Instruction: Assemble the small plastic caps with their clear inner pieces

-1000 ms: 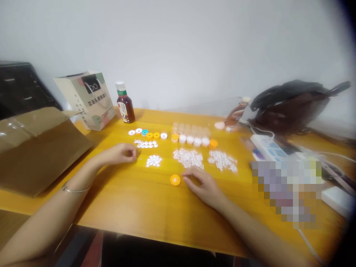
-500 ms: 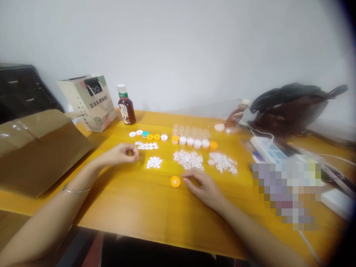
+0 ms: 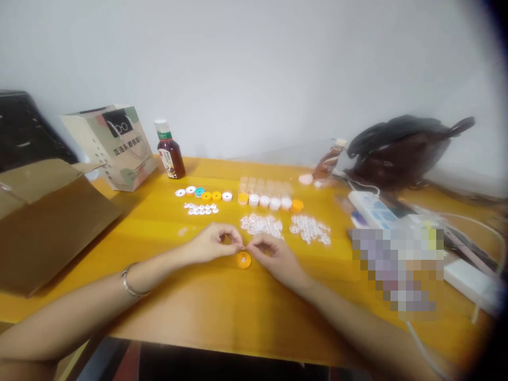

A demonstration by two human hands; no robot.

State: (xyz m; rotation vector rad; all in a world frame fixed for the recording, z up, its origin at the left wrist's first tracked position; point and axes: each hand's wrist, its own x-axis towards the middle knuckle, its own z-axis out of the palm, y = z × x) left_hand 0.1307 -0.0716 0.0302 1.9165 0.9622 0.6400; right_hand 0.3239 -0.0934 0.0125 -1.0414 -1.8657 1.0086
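My left hand, a bangle at its wrist, reaches in from the left with thumb and forefinger pinched together. Opposite it, the fingertips of my right hand are pinched too and almost meet the left ones. A tiny pale piece shows between the two sets of fingertips, too small to name. Just below them an orange round cap lies on the table, with a small white part at its centre. Beyond the hands are a pile of white cut-out plastic pieces and a second such pile.
Several small white knobbed pieces lie below a row of coloured ring caps. Clear tubes with caps lie farther back. A cardboard box, paper bag and dark bottle stand left; a power strip lies right.
My left hand has moved right, from beside the small white pieces to above the orange cap. My right hand has shifted slightly to bring its fingertips close to the left ones.
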